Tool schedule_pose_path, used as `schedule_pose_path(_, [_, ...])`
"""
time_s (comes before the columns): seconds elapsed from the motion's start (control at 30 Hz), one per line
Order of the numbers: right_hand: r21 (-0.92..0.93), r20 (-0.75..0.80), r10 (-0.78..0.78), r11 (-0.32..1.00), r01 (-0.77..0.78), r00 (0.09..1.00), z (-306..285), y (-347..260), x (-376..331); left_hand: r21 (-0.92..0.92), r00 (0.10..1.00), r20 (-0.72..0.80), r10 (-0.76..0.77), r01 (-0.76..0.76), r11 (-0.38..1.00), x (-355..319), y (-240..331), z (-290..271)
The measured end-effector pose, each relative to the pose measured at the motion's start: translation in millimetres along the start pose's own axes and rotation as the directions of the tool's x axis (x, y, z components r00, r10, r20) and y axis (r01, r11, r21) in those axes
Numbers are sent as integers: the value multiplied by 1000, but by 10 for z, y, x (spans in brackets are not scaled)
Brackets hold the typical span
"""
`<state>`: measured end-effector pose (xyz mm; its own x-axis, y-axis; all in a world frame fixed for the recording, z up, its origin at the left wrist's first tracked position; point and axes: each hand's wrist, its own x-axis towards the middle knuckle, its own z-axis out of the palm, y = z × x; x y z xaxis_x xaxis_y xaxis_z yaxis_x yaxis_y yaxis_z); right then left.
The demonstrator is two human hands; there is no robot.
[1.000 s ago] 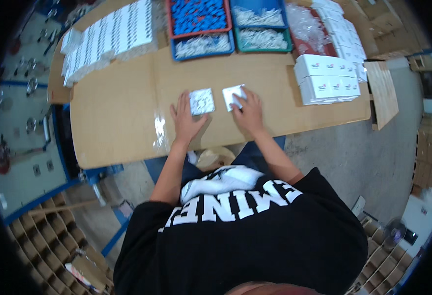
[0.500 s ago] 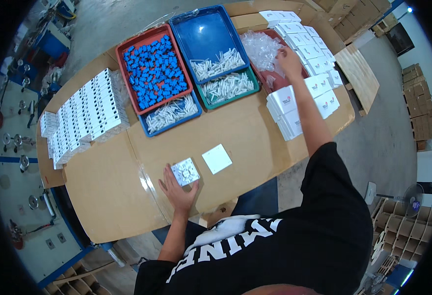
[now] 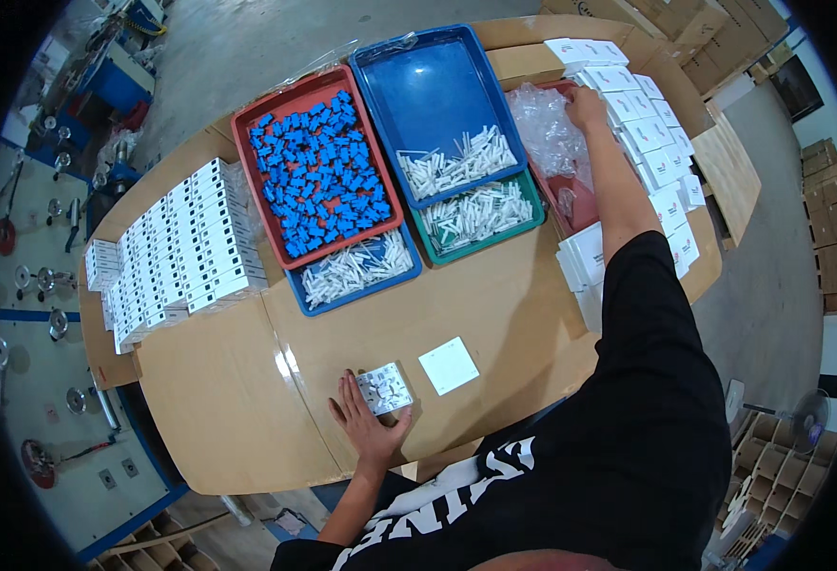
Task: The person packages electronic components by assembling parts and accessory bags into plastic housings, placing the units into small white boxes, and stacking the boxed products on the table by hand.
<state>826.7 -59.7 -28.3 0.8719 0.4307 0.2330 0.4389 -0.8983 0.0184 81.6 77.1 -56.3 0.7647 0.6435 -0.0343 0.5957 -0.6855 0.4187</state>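
A small white square box [image 3: 384, 388], its face covered with white and grey parts, lies on the cardboard-covered table. My left hand [image 3: 371, 426] grips it low, index finger along its left side and thumb at the near right corner, other fingers splayed. Just to its right is a flat white square plate [image 3: 449, 365]. My right arm reaches far out to the red tray [image 3: 575, 202] of crumpled clear plastic bags [image 3: 544, 122]. There my right hand [image 3: 587, 109] is at the tray's far right, beside stacked white boxes [image 3: 642, 124]; its fingertips are hidden.
A red tray [image 3: 239, 128] of blue pieces stands at the back. Around it are a large blue tray [image 3: 418, 76], a green tray [image 3: 480, 249] and a smaller blue tray [image 3: 347, 303], all with white plugs. Rows of white boxes [image 3: 185, 247] line the left.
My right hand has moved farther out over the red tray, toward its far right corner. The whole view has shifted as my head moved; my left hand stays at the white box.
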Motion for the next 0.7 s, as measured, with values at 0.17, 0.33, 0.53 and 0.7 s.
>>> schedule_pose_path(0.17, [301, -117, 213, 938, -169, 970, -90, 30, 53, 1, 1000, -14, 4, -4, 1000, -9, -14, 11])
schedule_pose_path(0.33, [818, 100, 174, 546, -181, 980, -831, -89, -370, -38, 996, -80, 31, -34, 999, -123, -116, 6])
schedule_pose_path(0.53, [957, 181, -98, 245, -153, 979, -2063, -809, -2103, -458, 940, -336, -53, -114, 882, -277, -294, 84])
schedule_pose_path(0.7, [983, 184, -461, 78, -167, 868, -2400, -1428, -3588, -718, 962, -265, 60, -239, 653, 39, 328, -532])
